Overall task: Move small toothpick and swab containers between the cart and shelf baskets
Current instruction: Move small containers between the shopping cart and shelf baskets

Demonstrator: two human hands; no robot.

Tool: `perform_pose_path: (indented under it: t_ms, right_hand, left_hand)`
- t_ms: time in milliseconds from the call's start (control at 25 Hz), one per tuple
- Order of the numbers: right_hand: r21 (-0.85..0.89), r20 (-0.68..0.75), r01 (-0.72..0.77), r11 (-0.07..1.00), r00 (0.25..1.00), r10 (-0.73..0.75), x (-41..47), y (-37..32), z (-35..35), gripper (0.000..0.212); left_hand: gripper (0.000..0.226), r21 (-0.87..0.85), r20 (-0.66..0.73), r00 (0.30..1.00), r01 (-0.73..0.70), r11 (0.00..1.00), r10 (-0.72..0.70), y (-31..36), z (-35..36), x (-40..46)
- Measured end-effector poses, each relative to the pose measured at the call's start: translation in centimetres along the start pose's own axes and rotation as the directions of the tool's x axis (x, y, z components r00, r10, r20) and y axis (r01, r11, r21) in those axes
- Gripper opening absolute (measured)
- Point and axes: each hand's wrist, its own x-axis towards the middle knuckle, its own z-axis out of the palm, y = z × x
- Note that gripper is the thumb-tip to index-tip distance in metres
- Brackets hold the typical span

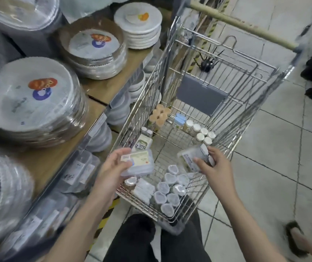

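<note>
Head view, nearest part first: risking a slip. Gripping a flat clear plastic box with a beige label (139, 161) in the left hand (113, 165), thumb on top and fingers curled under, over the near left corner of the silver wire shopping cart (261, 118). Pinching a second small clear plastic box with a white label (193, 157) in the right hand (217, 165), tilted and blurred, over the cart's right side. Possibly dropping either box, since smooth plastic and a tilted hold are giving little friction; falling onto the cluster of round clear containers with white lids (170, 188) below, and maybe knocking them over. Also possibly catching a box on the cart rim while carrying toward the shelf.

Looking light, rigid and transparent, both boxes; contents too blurred for telling toothpicks from swabs. Lying further in: white-capped small bottles (202, 134) near the right wall, a pack of beige-capped jars (159, 115) at the far left. Waiting at the left: clear stacked boxes on the lower shelf (79, 167), under wrapped stacks of paper plates (34, 99).
</note>
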Motion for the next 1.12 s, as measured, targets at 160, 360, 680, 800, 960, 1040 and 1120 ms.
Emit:
perform_pose_path:
  t_ms: [160,360,680,800,960,1040,1120]
  right_hand:
    - [-0.188,0.133,-0.005,0.982,0.991,0.03,9.5,2.4,4.8,0.052]
    - [-0.279,0.258,0.01,0.96,0.964,0.065,17.9,6.1,11.7,0.043]
    - [-0.437,0.334,0.105,0.893,0.941,0.053,26.6,12.9,20.2,0.045]
    - [-0.417,0.316,0.104,0.903,0.948,0.037,28.3,13.6,22.1,0.038]
    - [-0.446,0.331,0.135,0.885,0.943,0.023,29.6,13.9,23.7,0.042]
    - [-0.415,0.372,0.155,0.896,0.928,0.012,30.1,13.8,24.4,0.043]
    - [-0.396,0.428,0.146,0.907,0.903,0.041,30.4,13.8,25.2,0.044]
  left_hand:
    - [0.038,-0.015,-0.134,0.988,0.077,0.997,-0.079,-2.9,1.4,4.5]
    - [0.036,-0.081,-0.251,0.955,0.141,0.987,-0.157,-7.0,2.7,9.7]
    - [0.044,-0.126,-0.333,0.916,0.191,0.974,-0.222,-14.2,-0.1,16.3]
    - [0.049,-0.16,-0.308,0.917,0.214,0.963,-0.255,-16.5,-1.3,17.2]
    - [0.047,-0.166,-0.294,0.914,0.24,0.956,-0.281,-18.0,-2.1,17.4]
    - [0.045,-0.159,-0.284,0.917,0.245,0.957,-0.282,-18.4,-2.3,17.4]
    - [0.042,-0.15,-0.29,0.913,0.252,0.956,-0.286,-18.5,-2.4,17.6]
